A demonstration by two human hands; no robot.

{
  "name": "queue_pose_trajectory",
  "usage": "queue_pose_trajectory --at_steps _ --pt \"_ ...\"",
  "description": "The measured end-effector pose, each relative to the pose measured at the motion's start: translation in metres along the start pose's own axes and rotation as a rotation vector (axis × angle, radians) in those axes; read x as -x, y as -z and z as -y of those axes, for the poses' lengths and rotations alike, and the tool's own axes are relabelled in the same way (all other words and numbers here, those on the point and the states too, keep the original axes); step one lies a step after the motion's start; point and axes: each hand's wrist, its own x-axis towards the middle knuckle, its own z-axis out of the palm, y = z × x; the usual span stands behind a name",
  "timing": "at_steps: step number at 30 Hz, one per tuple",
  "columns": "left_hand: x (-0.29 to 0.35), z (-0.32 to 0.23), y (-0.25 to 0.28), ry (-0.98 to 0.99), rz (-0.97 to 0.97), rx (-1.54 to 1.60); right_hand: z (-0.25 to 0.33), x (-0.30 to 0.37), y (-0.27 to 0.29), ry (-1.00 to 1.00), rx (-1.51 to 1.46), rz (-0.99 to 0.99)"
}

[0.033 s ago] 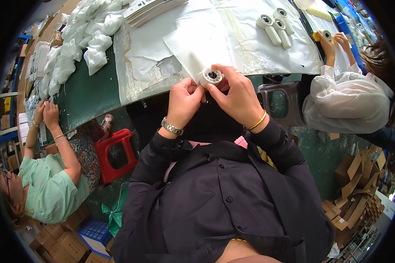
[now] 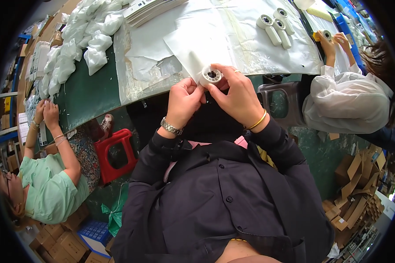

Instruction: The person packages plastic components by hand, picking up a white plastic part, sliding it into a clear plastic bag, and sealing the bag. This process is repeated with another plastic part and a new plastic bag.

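My right hand (image 2: pixel 235 94) is closed round the round head of a white handheld fan (image 2: pixel 211 75), with thumb and fingers on its rim. The head has radial ribs and a dark centre and is turned up toward me. A thin white plastic sleeve (image 2: pixel 185 50) spreads out beyond it, and the fan's handle seems to lie in or under the sleeve. My left hand (image 2: pixel 183 103) is closed in a pinch at the sleeve's near end, right beside the fan's head. What lies between its fingertips is partly hidden.
Several similar white fans (image 2: pixel 276 27) lie on the covered table (image 2: pixel 250 57) at the right. White wrapped bundles (image 2: pixel 97 50) heap up at the left, near a stack of flat printed sheets (image 2: pixel 149 11). Co-workers sit on both sides. A red stool (image 2: pixel 114 153) stands at lower left.
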Motion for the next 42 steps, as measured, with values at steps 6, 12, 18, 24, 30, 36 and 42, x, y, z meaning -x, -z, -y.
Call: queue_pose_trajectory --at_steps 6,12,18,24,30,36,42 --pt "0.003 0.000 0.008 0.014 0.024 0.066 -0.006 -0.016 0.003 0.083 0.229 0.112" --pt "0.003 -0.001 0.015 0.041 -0.014 0.085 -0.006 -0.037 -0.008 0.227 0.316 -0.088" --pt "0.009 -0.003 0.021 0.011 -0.062 0.116 -0.013 -0.036 -0.016 0.279 0.302 -0.070" --pt "0.012 0.002 0.024 -0.016 -0.022 -0.008 -0.025 -0.050 -0.023 0.163 0.397 -0.127" --pt "0.020 0.000 0.035 -0.004 -0.030 0.006 -0.018 -0.018 0.004 -0.272 -0.133 0.081" --pt "0.032 -0.010 0.041 0.041 -0.032 0.069 -0.022 0.023 0.014 -0.318 -0.430 0.066" --pt "0.019 -0.019 0.044 0.127 -0.089 0.181 -0.001 0.010 0.018 0.149 0.010 -0.018"
